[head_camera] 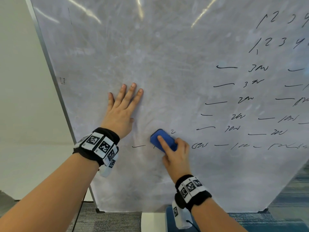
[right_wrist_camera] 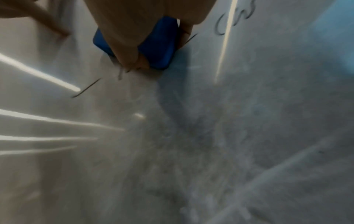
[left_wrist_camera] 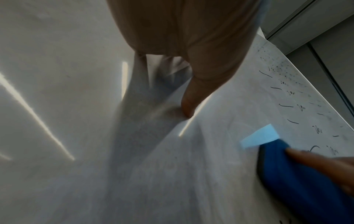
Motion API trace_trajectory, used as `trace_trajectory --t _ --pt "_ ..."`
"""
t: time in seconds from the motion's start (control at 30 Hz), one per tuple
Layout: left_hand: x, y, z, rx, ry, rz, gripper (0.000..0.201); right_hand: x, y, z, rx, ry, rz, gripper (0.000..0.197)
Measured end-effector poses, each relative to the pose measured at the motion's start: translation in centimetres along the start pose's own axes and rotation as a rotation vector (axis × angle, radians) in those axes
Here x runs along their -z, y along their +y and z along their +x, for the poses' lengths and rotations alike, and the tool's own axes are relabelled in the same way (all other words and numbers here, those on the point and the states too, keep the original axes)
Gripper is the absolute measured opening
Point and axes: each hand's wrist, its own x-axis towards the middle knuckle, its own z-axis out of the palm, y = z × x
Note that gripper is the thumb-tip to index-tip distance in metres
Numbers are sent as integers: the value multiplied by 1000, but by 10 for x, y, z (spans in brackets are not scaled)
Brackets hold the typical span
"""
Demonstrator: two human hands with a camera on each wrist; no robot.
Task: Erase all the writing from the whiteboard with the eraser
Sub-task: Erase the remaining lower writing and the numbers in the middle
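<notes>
- Down at the lower middle of the whiteboard (head_camera: 167, 64), the right hand (head_camera: 175, 156) grips the blue eraser (head_camera: 163, 139), forefinger laid along its back, the other fingers curled round its edge, pad flat against the surface.
- Up and to the left, the left hand (head_camera: 122, 111) lies open, fingers straight and spread, palm pressed on the board, well clear of the marks.
- Black writing (head_camera: 257, 67) fills the right side: rows of digits on top, then lines of dashes and scrawls running down. One short dash (head_camera: 138, 146) sits just left of the eraser, and a scribble (head_camera: 199, 145) just right of the hand.
- From the right wrist, a stroke seems to run under the eraser's edge, though blur makes that hard to confirm.
- Board surface is glossy, smeared grey with cloudy wipe marks, and streaked with bright light reflections (head_camera: 83, 10) near the top.
- A thin metal frame (head_camera: 50, 67) edges the left side against a pale wall (head_camera: 20, 81).
- Both wrists carry black bands (head_camera: 98, 146) with white checker-patterned tags.
- Below, grey and blue carpet (head_camera: 287, 190) shows past the board's corner.
</notes>
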Motion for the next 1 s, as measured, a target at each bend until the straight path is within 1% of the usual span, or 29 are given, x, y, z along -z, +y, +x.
trace_trajectory --t 0.07,0.1,0.13,0.2,0.3,0.4,0.43,0.5,0.53,0.6,0.63,0.7,0.77,0.83,0.87,0.93,1.0 --pt "0 0 1 3 -2 2 104 11 18 1 -96 78 17 96" --pt "0 1 1 7 -2 4 104 14 22 2 -144 93 46 101" --pt "0 1 1 10 -5 4 103 15 22 3 -181 86 74 105" --pt "0 2 1 14 -8 4 103 10 13 1 -216 49 110 105" --pt "0 2 1 18 -14 9 103 8 10 -4 -189 12 117 101" --pt "0 1 1 12 -11 8 104 19 26 -2 -102 10 36 102" --pt "-1 1 1 14 -8 10 104 25 28 2 -97 16 36 104" --pt "-1 1 1 7 8 11 105 35 24 18 -152 64 79 104" --pt "-2 1 0 2 20 12 106 39 19 28 -176 103 96 100" --pt "-2 1 0 -3 26 18 107 41 7 49 -175 159 99 92" --pt "-2 1 1 -4 25 18 107 39 0 55 -164 160 98 92" --pt "-2 1 1 -2 26 17 108 32 -14 57 -124 106 104 92" --pt "-1 1 1 3 15 19 108 22 -20 43 -32 30 47 91" --pt "-1 0 0 4 5 22 107 16 -12 29 40 7 -16 90" --pt "-1 0 0 4 0 20 107 17 -5 26 49 14 -29 90" --pt "1 0 0 7 -6 22 105 26 4 31 17 55 -23 90" --pt "1 1 1 12 -14 25 104 39 5 48 -63 122 37 89"
